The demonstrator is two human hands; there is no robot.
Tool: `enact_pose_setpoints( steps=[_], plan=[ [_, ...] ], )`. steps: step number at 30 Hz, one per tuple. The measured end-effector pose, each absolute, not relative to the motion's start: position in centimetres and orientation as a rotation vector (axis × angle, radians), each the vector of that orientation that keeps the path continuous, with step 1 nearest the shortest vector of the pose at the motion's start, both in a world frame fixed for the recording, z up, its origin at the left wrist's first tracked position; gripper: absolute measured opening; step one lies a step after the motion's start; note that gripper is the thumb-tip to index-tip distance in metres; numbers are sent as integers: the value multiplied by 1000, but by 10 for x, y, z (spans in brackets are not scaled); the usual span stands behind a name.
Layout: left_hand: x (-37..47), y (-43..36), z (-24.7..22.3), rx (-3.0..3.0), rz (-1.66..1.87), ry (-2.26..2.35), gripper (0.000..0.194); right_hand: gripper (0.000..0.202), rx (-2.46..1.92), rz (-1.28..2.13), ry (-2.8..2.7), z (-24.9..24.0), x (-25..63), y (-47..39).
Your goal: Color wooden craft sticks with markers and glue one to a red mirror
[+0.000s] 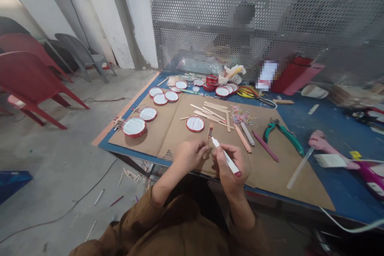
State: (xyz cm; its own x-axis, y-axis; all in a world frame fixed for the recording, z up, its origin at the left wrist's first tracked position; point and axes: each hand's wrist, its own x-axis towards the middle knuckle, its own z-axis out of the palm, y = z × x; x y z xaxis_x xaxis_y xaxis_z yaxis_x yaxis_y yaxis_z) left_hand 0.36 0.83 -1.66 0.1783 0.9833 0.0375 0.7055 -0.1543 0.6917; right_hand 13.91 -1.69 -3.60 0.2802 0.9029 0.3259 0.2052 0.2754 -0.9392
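Observation:
My left hand is closed around the lower end of a wooden craft stick, held upright with reddish colour near its top. A white marker with a red end is gripped in my right hand. Its tip points at the stick and is very close to it; whether they touch I cannot tell. Just beyond my hands lies a red-rimmed jar lid with its pale inside up. Loose craft sticks are spread behind it on the cardboard.
More lids lie to the left and at the back. On the right are crayon-like sticks, green-handled pliers, a purple hot glue gun and yellow-handled pliers. A perforated metal screen stands behind the blue table.

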Motion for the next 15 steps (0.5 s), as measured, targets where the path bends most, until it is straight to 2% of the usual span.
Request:
enact_pose_setpoints(
  steps=[15],
  plan=[
    [3, 8, -16, 1919, 690, 1563, 20, 30, -1195, 681, -1283, -45, 142, -17]
  ],
)
